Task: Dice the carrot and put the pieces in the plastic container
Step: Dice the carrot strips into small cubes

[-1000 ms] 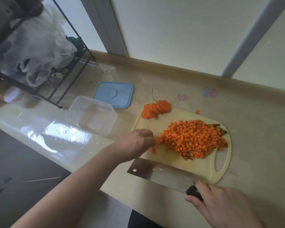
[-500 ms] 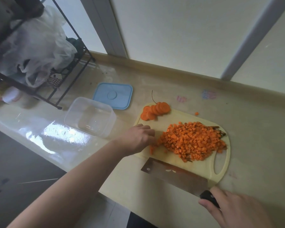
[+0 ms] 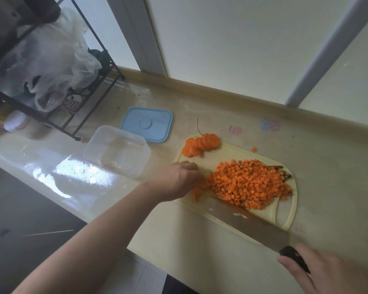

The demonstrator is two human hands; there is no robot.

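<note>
Orange diced carrot (image 3: 250,183), pale yellow cutting board (image 3: 285,219), light blue lid (image 3: 147,124) (clear container (image 3: 117,151)), black knife handle (image 3: 294,258)

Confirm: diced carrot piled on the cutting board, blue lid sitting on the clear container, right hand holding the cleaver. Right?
Not quite. In the head view the blue lid lies on the counter behind the clear container, which is open and empty. Diced carrot, cutting board, right hand and cleaver are as stated.

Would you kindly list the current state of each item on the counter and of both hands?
Plastic container: open, empty.
Blue lid: off, flat on counter.
Diced carrot: piled on cutting board.
Carrot slices: uncut, fanned.
Cleaver: held over board.
Left hand: at pile's edge.
Right hand: grips cleaver handle.
</note>
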